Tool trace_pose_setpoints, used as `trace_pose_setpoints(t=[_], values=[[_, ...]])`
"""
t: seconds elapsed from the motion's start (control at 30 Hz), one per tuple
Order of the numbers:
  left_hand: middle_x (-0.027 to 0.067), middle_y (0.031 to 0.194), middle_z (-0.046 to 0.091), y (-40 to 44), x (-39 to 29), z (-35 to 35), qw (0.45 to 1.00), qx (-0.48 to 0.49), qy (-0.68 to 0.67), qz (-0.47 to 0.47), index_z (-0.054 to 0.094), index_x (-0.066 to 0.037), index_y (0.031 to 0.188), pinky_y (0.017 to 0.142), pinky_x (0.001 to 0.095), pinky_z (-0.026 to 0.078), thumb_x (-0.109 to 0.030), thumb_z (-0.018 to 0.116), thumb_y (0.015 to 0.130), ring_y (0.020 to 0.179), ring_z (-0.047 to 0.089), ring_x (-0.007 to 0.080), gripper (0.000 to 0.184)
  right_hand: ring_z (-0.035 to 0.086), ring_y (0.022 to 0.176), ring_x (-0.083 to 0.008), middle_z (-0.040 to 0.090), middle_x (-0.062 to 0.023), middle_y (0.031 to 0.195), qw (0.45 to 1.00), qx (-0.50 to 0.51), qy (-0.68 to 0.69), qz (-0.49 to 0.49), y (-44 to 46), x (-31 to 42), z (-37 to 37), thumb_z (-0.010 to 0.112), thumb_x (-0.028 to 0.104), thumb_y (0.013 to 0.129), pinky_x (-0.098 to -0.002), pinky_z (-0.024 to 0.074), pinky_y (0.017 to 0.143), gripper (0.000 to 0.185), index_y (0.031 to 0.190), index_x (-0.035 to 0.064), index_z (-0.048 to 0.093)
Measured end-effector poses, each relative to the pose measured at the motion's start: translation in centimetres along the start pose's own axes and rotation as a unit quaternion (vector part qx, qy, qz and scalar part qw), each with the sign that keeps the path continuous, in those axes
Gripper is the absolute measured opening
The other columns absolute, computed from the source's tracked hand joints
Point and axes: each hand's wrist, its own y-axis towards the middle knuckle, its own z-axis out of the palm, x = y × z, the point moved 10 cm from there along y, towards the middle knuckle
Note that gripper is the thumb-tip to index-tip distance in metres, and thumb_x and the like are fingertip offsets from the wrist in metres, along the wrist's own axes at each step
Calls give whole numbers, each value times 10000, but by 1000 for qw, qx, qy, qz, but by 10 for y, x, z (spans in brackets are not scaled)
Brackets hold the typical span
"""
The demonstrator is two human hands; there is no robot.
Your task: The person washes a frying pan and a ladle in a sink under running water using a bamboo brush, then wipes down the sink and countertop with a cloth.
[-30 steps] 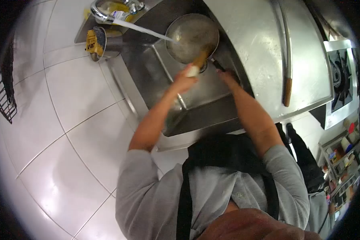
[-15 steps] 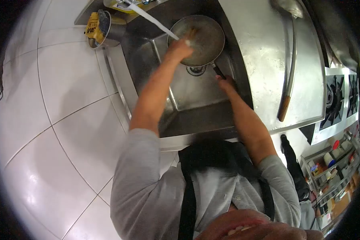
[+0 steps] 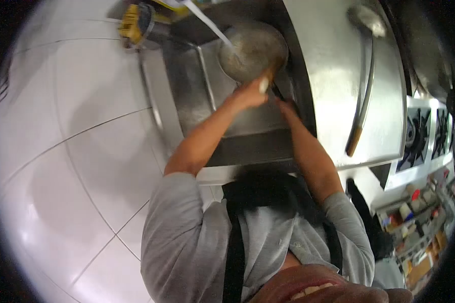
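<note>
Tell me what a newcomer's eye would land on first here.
First, the water stream falling into the pan in the sink. Then the left hand with a blurred brown tool at the pan's near edge, the right hand on its handle. Next, the ladle lying on the metal counter at right.

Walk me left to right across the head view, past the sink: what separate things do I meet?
Yellow packet → round pan → long-handled utensil on the metal counter → black stove burners.
</note>
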Motion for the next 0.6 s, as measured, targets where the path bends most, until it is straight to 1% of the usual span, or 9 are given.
trace_pose_setpoints(t=[0.03,0.07,0.13,0.27,0.37,0.4,0.43,0.53,0.6], values=[[184,1052,611,-23,21,-6,999,-25,26,18,345,-136,1423,577,351,497,-245,664,729,803,628,223,771,602,912,-269,614,-136,923,998,50,44,10,-1,7,2,639,519,801,-451,478,801,620,1149,14,548],[140,983,627,-85,11,-38,977,94,-122,-150,210,-174,1484,548,325,483,-238,670,739,715,599,186,877,577,778,-215,582,-88,816,980,161,113,9,-26,20,12,641,474,818,-401,478,684,530,1096,32,548],[58,837,621,-179,5,-107,966,28,-165,-195,298,-147,1456,499,268,456,-232,682,784,600,545,121,779,489,526,-107,502,8,645,892,380,244,30,-86,56,26,636,377,859,-280,436,454,341,982,69,553],[91,1063,627,-374,-20,-228,918,-204,-299,-164,410,-34,1382,655,327,515,-228,752,699,811,624,180,789,409,442,-55,488,51,582,783,505,363,12,-122,107,22,587,249,897,-230,340,377,257,680,131,516],[222,921,578,-502,-42,-300,814,-478,-321,74,341,57,1352,355,251,433,-402,690,738,584,595,194,843,416,423,-76,452,43,526,849,432,304,10,-143,105,5,577,205,883,-247,347,381,284,632,138,460],[251,960,551,-520,-69,-320,844,-415,-283,186,312,26,1338,350,215,433,-443,614,826,592,595,186,758,470,426,-97,489,18,529,871,407,276,-5,-149,97,3,576,156,852,-268,385,402,247,625,115,488],[271,946,534,-538,-82,-341,804,-455,-288,251,291,61,1334,393,234,475,-397,558,872,589,585,178,703,489,436,-114,505,5,537,899,369,234,-32,-156,91,-5,586,146,848,-288,397,399,232,635,95,508],[367,1207,464,-566,-130,-408,669,-645,-267,254,239,202,1320,796,352,521,-171,407,948,1126,516,429,553,587,501,-170,584,-80,602,957,251,74,-122,-177,77,-37,627,115,797,-347,429,401,159,689,11,572],[326,1110,501,-546,-166,-450,669,-661,-206,271,316,153,1281,774,351,515,-211,442,938,1046,538,382,516,616,563,-196,611,-118,663,966,196,1,-170,-194,74,-59,647,127,762,-363,458,463,151,752,-11,585]])
